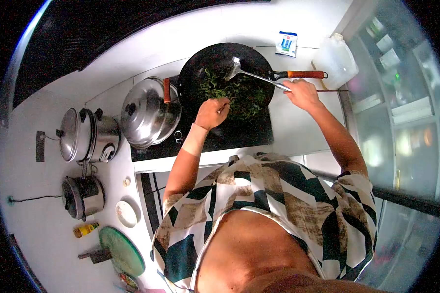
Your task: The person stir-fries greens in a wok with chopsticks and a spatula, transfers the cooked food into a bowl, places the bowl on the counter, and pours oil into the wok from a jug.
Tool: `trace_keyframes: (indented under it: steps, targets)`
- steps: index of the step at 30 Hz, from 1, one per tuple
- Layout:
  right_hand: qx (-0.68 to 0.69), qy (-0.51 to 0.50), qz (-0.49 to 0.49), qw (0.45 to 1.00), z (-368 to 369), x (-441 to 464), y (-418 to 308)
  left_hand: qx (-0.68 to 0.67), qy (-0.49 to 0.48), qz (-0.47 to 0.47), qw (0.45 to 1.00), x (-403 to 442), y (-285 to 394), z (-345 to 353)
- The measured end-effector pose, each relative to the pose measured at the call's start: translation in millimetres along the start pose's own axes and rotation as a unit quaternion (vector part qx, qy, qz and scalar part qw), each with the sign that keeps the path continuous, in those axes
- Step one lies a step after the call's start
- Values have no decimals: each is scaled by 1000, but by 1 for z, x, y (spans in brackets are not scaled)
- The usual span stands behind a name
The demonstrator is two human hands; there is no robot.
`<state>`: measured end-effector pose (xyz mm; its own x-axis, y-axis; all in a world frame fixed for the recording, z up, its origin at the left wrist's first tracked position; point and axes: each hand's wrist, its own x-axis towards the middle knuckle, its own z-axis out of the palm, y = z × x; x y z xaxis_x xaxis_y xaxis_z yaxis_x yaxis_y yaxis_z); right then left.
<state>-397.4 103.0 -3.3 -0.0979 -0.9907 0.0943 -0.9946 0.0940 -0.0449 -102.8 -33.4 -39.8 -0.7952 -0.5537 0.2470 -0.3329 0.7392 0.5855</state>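
A large black wok (190, 63) sits on the black cooktop (210, 139), with chopped green leaves (234, 93) inside. My right hand (302, 94) is closed round the handle of a metal spatula (252, 74), whose blade rests in the upper part of the wok, above the greens. Over the wok's near edge, my left hand (213, 113) is held with its fingers curled together; what they hold, if anything, is too small to make out. The wok's orange-brown handle (305, 74) points right, just beyond my right hand.
A large metal lid (149, 115) lies left of the wok. Further left stand two cookers (105, 136) (90, 195), a white bowl (126, 214), a yellow bottle (86, 230) and a green board (122, 251). Behind are a packet (286, 44) and a plastic jug (336, 61). Glass bounds the right.
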Motion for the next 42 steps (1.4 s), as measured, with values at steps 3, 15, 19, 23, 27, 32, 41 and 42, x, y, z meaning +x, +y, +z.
trace_keyframes:
  steps: [3,15,19,23,27,32,41,42]
  targets:
    - [-31,5,14,999,18,2,13,-8,25,-14,1000,-13,0,-9]
    - [173,137,12,975,-43,5,0,11,56,17,998,39,-20,40]
    - [292,286,-15,912,-65,-2,-18,-55,-49,-12,997,13,-4,-7]
    - [496,217,75,838,-39,-5,-47,-82,-35,-71,993,-12,19,-35]
    - [425,218,-42,878,15,6,-63,-64,37,-36,997,-27,19,-20]
    - [414,200,-58,886,75,34,-58,-19,59,-47,997,-42,18,-16]
    - [655,51,103,747,52,14,-61,-15,175,-50,983,-50,38,-19]
    - [670,52,86,736,62,17,-61,-13,163,-50,985,-44,36,-9]
